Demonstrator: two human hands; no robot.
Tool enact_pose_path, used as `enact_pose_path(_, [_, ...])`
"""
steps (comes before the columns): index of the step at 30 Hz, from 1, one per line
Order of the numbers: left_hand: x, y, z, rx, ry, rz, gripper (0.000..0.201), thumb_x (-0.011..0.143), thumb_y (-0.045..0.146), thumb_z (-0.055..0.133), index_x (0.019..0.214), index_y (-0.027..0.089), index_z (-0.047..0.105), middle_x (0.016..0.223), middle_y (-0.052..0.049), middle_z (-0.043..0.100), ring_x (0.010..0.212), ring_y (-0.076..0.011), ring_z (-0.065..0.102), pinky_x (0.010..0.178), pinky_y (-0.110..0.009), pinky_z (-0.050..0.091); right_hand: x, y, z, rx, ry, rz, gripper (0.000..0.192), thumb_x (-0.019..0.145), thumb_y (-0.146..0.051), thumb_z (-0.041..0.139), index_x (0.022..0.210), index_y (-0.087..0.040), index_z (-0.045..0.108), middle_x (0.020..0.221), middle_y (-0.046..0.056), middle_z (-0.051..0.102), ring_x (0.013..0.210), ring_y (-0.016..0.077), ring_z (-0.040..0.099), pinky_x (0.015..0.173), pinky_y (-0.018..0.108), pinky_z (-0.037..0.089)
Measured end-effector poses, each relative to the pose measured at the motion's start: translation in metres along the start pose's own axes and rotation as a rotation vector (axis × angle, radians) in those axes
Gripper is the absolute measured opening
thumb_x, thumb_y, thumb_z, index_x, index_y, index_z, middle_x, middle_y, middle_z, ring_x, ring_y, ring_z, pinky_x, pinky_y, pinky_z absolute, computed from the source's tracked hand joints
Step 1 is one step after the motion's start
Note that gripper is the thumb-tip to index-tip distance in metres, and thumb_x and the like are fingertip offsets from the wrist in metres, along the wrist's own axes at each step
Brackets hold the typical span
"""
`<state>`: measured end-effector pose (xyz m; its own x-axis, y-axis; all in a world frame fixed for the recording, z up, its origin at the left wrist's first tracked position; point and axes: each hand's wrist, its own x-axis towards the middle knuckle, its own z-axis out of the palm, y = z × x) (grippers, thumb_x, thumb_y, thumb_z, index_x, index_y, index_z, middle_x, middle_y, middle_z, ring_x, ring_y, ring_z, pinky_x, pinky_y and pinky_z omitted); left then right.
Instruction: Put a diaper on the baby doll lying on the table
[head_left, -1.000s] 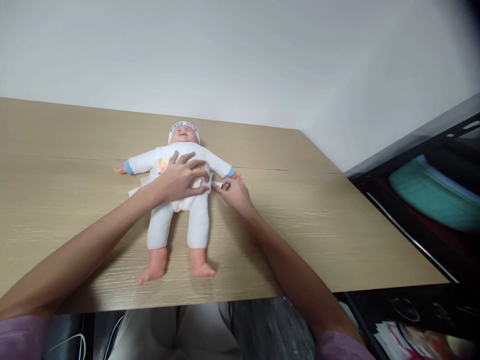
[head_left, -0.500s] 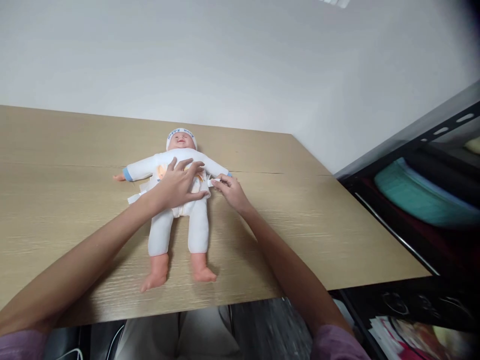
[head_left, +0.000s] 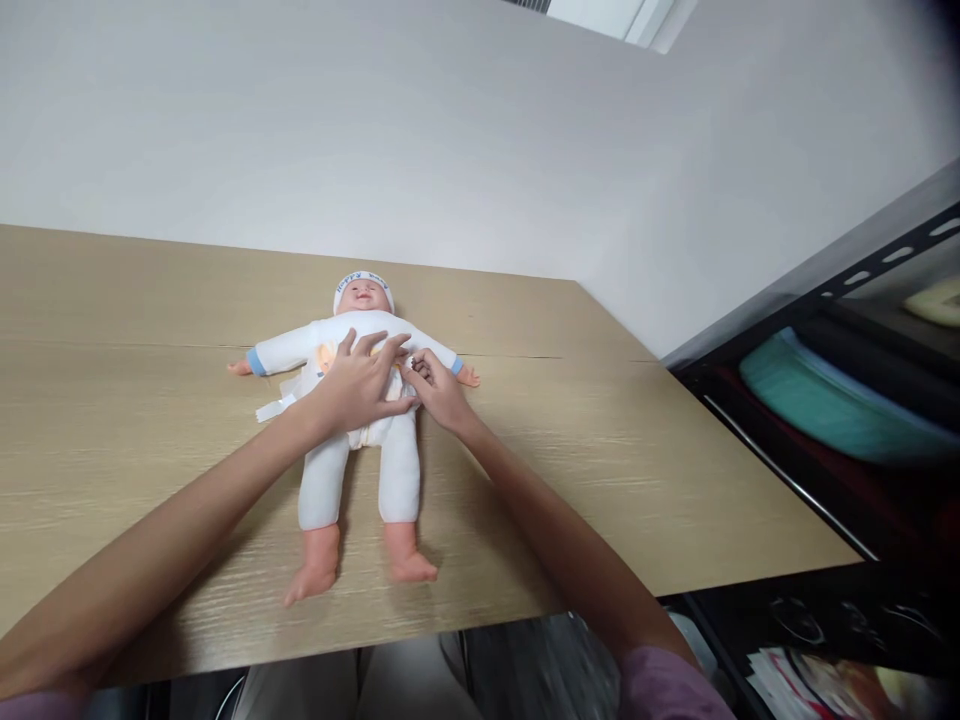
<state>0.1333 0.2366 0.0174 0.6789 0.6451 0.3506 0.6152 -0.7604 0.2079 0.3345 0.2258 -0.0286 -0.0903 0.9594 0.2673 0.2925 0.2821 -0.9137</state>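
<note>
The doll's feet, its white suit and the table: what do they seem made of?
Feet: probably vinyl or rubbery plastic; smooth, moulded-looking, evenly coloured. White suit: likely soft fabric; matt, rounded limbs. Table: wood or wood-look laminate; streaky grain, slight sheen.

From my remote seat I see a pale wall [head_left: 300, 130] behind the wood-grained bench [head_left: 637, 480], a white fixture [head_left: 604, 14] cut off overhead. To the right, I find a dark rack [head_left: 791, 312] holding a rounded teal item [head_left: 840, 400]; blurred papers [head_left: 787, 682] lie lower down.
</note>
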Motion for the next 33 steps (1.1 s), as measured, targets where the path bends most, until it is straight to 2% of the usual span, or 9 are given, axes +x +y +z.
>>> enact_pose_path(4, [0.000, 0.000, 0.001, 0.015, 0.009, 0.002, 0.085, 0.103, 0.063, 0.065, 0.171, 0.019, 0.037, 0.156, -0.018, 0.070, 0.163, -0.0489, 0.043, 0.135, -0.075, 0.020, -0.007, 0.003, -0.003, 0.026, -0.001, -0.029, 0.033, 0.098, -0.059, 0.067, 0.100, -0.028, 0.057, 0.089, -0.002, 0.060, 0.076, 0.0176, 0.057, 0.069, 0.031, 0.048])
enact_pose_path(11, [0.000, -0.001, 0.003, 0.040, 0.017, 0.006, 0.079, 0.103, 0.066, 0.063, 0.163, 0.017, 0.046, 0.164, -0.020, 0.061, 0.162, -0.0474, 0.045, 0.136, -0.075, 0.021, 0.006, 0.013, 0.001, -0.038, 0.058, -0.057, 0.049, 0.099, -0.072, 0.062, 0.085, -0.026, 0.056, 0.077, -0.003, 0.058, 0.072, 0.0169, 0.056, 0.071, 0.032, 0.047])
enact_pose_path(14, [0.000, -0.002, 0.003, 0.041, 0.015, 0.012, 0.077, 0.103, 0.065, 0.063, 0.161, 0.017, 0.048, 0.161, -0.019, 0.063, 0.162, -0.0479, 0.045, 0.136, -0.075, 0.022, 0.005, 0.018, 0.001, -0.016, 0.055, -0.076, 0.047, 0.101, -0.070, 0.062, 0.088, -0.026, 0.056, 0.076, -0.004, 0.057, 0.070, 0.0166, 0.055, 0.069, 0.032, 0.046])
enact_pose_path(17, [0.000, -0.003, 0.003, 0.043, 0.019, 0.019, 0.075, 0.103, 0.067, 0.061, 0.158, 0.017, 0.050, 0.159, -0.019, 0.064, 0.162, -0.0475, 0.045, 0.136, -0.074, 0.022, 0.000, 0.020, 0.000, -0.013, 0.105, -0.128, 0.036, 0.106, -0.061, 0.062, 0.100, -0.026, 0.063, 0.086, -0.001, 0.064, 0.074, 0.0174, 0.058, 0.071, 0.032, 0.049])
enact_pose_path(19, [0.000, -0.004, 0.004, 0.039, 0.023, 0.016, 0.075, 0.103, 0.067, 0.061, 0.157, 0.016, 0.049, 0.159, -0.020, 0.064, 0.161, -0.0473, 0.046, 0.136, -0.075, 0.021, -0.004, 0.019, -0.001, -0.049, 0.145, -0.222, 0.025, 0.109, -0.049, 0.061, 0.110, -0.025, 0.069, 0.100, 0.003, 0.070, 0.082, 0.0187, 0.063, 0.078, 0.033, 0.054])
enact_pose_path(21, [0.000, -0.004, 0.004, 0.032, 0.025, 0.011, 0.076, 0.103, 0.067, 0.063, 0.158, 0.016, 0.049, 0.159, -0.020, 0.064, 0.161, -0.0473, 0.045, 0.135, -0.075, 0.021, -0.010, 0.017, -0.003, -0.118, 0.150, -0.340, 0.022, 0.110, -0.037, 0.059, 0.119, -0.025, 0.075, 0.115, 0.008, 0.073, 0.099, 0.0218, 0.069, 0.090, 0.037, 0.059])
enact_pose_path(25, [-0.001, -0.004, 0.005, 0.018, 0.031, 0.014, 0.074, 0.104, 0.065, 0.063, 0.158, 0.017, 0.048, 0.160, -0.020, 0.063, 0.162, -0.0478, 0.044, 0.135, -0.075, 0.022, -0.022, 0.013, -0.009, -0.331, 0.081, -0.498, 0.043, 0.111, -0.020, 0.048, 0.141, -0.029, 0.077, 0.142, 0.011, 0.075, 0.137, 0.0276, 0.066, 0.123, 0.050, 0.052])
enact_pose_path(29, [-0.002, -0.004, 0.003, -0.036, 0.029, 0.008, 0.073, 0.104, 0.065, 0.061, 0.158, 0.018, 0.046, 0.163, -0.020, 0.061, 0.162, -0.0489, 0.044, 0.135, -0.076, 0.019, -0.025, 0.015, -0.012, -0.443, -0.008, -0.547, 0.060, 0.109, -0.014, 0.044, 0.162, -0.031, 0.065, 0.159, 0.010, 0.068, 0.152, 0.0274, 0.059, 0.132, 0.053, 0.047])
enact_pose_path(33, [-0.004, -0.005, -0.002, -0.131, 0.022, -0.004, 0.068, 0.103, 0.062, 0.062, 0.155, 0.021, 0.045, 0.162, -0.019, 0.061, 0.161, -0.0476, 0.045, 0.136, -0.079, 0.015, -0.022, 0.017, -0.015, -0.528, -0.070, -0.576, 0.066, 0.108, -0.012, 0.040, 0.171, -0.028, 0.056, 0.165, 0.009, 0.064, 0.158, 0.0263, 0.055, 0.136, 0.053, 0.044])
